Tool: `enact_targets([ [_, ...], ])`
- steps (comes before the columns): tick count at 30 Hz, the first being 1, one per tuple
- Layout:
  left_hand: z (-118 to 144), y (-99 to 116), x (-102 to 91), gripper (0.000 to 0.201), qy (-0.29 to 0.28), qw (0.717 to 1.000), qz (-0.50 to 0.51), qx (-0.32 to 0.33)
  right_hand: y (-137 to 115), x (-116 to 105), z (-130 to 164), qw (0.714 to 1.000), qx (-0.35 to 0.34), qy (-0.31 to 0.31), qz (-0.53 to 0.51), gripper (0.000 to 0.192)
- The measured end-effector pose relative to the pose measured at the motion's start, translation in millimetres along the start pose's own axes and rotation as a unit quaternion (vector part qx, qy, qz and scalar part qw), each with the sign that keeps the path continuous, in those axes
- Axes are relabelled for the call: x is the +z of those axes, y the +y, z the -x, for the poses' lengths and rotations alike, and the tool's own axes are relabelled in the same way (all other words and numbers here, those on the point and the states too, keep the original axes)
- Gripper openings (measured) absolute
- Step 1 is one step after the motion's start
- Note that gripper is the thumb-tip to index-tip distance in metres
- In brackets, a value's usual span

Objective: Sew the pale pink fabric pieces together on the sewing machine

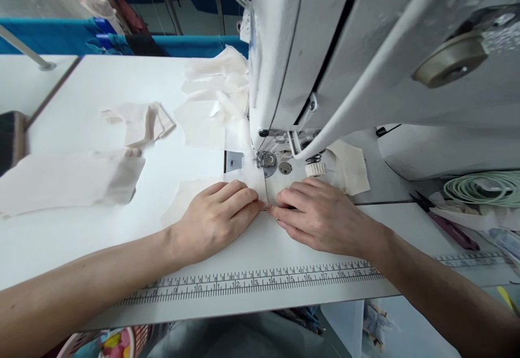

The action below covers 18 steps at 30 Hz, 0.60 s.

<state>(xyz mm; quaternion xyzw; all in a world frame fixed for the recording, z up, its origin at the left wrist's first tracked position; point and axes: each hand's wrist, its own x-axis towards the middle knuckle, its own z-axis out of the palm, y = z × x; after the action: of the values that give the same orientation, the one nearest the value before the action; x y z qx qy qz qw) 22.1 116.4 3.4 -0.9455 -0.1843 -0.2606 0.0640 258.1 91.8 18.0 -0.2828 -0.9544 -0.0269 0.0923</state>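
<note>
Under the sewing machine [365,49], a pale piece of cloth [260,184] lay flat on the white table [101,82], just in front of the presser foot [266,160]. The left hand [215,217] lay open and flat on the cloth, fingers pointing right. The right hand [320,214] was likewise flat and open, its fingertips almost meeting the left ones at the cloth's fold. The machine's bulky head hung over the work and hid the table behind it. Loose cloth pieces [138,122] lay farther left, with a larger folded one [69,179] nearer. A printed ruler [260,279] ran along the table's front edge. Scissors [442,220] and a coil of green cord [483,187] lay well to the right.
</note>
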Motion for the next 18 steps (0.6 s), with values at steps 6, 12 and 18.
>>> enact_targets([
  [6,0.5,0.7,0.8,0.011,-0.006,1.0,0.005,-0.004,-0.7,-0.7,-0.2,1.0,0.002,0.004,0.001,0.021],
  [12,0.4,0.7,1.2,0.011,-0.003,1.0,0.005,-0.009,-2.8,-2.3,0.2,1.0,0.011,0.018,0.009,0.022],
  [18,0.4,0.2,2.2,0.009,0.0,1.0,0.006,-0.009,-1.9,-0.9,1.0,0.999,-0.009,0.015,0.029,0.025],
])
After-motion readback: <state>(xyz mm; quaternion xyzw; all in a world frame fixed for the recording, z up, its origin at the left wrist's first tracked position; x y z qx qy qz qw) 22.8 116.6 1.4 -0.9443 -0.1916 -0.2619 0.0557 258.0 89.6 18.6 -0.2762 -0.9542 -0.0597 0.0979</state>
